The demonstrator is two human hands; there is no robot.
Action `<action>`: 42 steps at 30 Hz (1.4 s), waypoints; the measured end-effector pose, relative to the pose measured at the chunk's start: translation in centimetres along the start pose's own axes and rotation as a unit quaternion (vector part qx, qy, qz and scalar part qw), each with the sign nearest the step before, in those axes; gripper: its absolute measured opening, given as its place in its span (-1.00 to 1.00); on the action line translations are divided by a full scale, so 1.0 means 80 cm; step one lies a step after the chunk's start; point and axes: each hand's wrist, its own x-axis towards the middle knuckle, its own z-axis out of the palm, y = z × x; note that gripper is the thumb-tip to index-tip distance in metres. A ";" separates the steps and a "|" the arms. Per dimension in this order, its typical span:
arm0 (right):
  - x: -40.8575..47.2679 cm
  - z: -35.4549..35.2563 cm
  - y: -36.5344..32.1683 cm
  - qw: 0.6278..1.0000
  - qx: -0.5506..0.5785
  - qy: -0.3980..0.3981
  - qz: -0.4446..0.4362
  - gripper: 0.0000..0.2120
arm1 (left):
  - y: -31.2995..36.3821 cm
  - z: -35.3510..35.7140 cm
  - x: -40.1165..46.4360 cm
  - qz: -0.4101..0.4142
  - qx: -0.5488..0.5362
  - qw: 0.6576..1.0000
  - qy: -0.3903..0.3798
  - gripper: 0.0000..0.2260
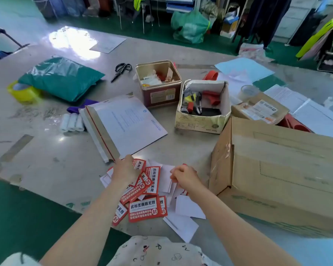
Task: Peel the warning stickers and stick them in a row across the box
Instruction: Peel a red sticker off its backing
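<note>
Seen from head height, a pale, scuffed work surface (65,162) stands in a cluttered storeroom with a green floor. At the near edge, the right hand (183,176) is curled, and its fingertips appear to pinch a white slip from the loose backing papers (188,206); whether a sticker is being parted there cannot be told, as the fingers hide it. The left hand (124,169) is laid over the far edge of a heap of red-and-white warning stickers (147,208), fingers bent down onto them; a firm grip cannot be confirmed. The stickers are scattered face up between the two forearms, overlapping one another and mixed with the white papers. Just to the right, a large cardboard box (288,179) lies on its side, its broad faces bare of stickers as far as can be seen.

Further out are a flat white mailer envelope (127,123), an open metal tin (158,83), a small carton of tools (203,106), scissors (121,71) and a green poly bag (62,77).

For the peel to go well, a corner should probably be lifted with a nail while the backing is held flat, and the adhesive side kept from folding onto itself before it is carried to the box.
</note>
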 end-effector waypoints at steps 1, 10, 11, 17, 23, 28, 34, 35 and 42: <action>0.002 0.003 0.001 1.000 -0.010 -0.004 -0.002 -0.85 | -0.003 0.001 -0.002 -0.015 0.012 1.000 -0.011 -0.58; 0.016 0.023 -0.013 0.997 -0.073 -0.039 0.004 -0.73 | 0.001 0.008 -0.009 -0.034 -0.053 0.997 -0.045 -0.46; 0.016 0.023 -0.013 0.997 -0.071 -0.038 0.004 -0.72 | 0.004 0.009 -0.010 -0.029 -0.067 0.996 -0.046 -0.49; 0.020 0.020 -0.012 0.998 -0.045 -0.033 0.001 -0.86 | 0.028 0.010 -0.011 0.002 -0.158 0.986 -0.050 -0.72; 0.017 0.010 -0.003 0.998 0.068 -0.011 -0.008 -0.76 | 0.044 0.007 -0.025 0.008 -0.315 0.941 -0.120 -0.80; 0.009 -0.007 0.005 0.987 0.148 0.051 -0.048 -0.93 | 0.059 0.011 -0.040 0.043 -0.308 0.937 -0.162 -0.86; -0.002 -0.023 0.006 0.979 0.151 0.103 -0.086 -0.97 | 0.076 0.022 -0.054 0.044 -0.310 0.941 -0.128 -0.82; -0.003 -0.025 0.007 0.979 0.152 0.107 -0.087 -0.96 | 0.077 0.024 -0.056 0.040 -0.318 0.939 -0.128 -0.81; -0.009 -0.032 0.014 0.978 0.132 0.125 -0.103 -0.99 | 0.078 0.029 -0.067 0.025 -0.365 0.923 -0.122 -0.86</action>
